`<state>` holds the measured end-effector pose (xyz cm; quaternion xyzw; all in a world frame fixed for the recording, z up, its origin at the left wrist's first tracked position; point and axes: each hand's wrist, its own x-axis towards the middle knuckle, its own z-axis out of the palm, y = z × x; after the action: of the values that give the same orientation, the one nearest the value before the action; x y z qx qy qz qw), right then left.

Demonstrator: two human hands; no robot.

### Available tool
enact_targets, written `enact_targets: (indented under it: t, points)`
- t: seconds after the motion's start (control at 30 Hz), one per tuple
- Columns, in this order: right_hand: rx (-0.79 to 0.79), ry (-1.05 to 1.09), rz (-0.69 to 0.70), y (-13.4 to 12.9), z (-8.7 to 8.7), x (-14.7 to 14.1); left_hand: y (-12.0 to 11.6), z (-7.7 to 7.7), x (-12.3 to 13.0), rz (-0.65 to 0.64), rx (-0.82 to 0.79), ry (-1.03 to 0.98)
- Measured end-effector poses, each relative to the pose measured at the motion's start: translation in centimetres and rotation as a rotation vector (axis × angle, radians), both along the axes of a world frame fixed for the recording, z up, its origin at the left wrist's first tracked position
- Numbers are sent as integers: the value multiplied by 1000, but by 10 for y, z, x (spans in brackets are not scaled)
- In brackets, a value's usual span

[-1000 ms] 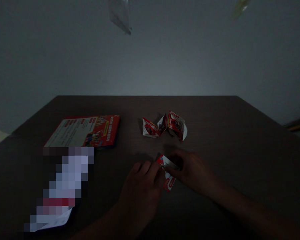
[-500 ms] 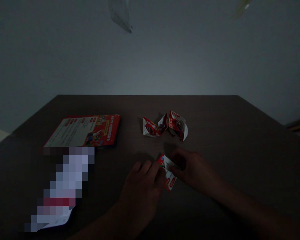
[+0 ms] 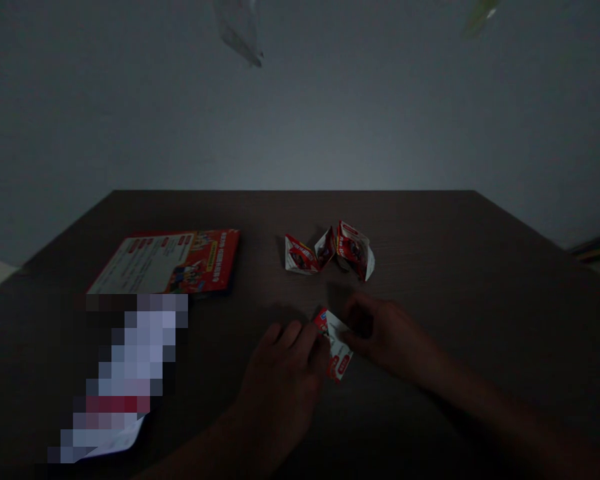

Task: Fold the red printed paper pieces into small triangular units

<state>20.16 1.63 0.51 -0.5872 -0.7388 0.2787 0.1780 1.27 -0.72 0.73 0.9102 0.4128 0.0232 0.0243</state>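
my left hand [image 3: 287, 370] and right hand [image 3: 383, 330] are pinching the folded paper [image 3: 337, 347]; more folded bits [image 3: 329, 251] sit just beyond

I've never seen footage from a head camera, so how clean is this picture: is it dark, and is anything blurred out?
Head view: dim overall, the wall brighter than the tabletop; soft shadows beside the folded papers; both hands murky; coarse blocks hide most of a bright object.
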Motion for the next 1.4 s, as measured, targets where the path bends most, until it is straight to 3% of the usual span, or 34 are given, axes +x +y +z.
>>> enact_targets:
  t: [0.97,1.13,1.4]
  points:
    - [-30,-2,-9,2,-1,5,0,0,-1,-10,-29,0]
    - [-44,5,-4,3,-2,6,-2,0,-2,-16,26,25]
    - [-28,-12,-18,4,-2,6,-5,1,-5,81,90,24]
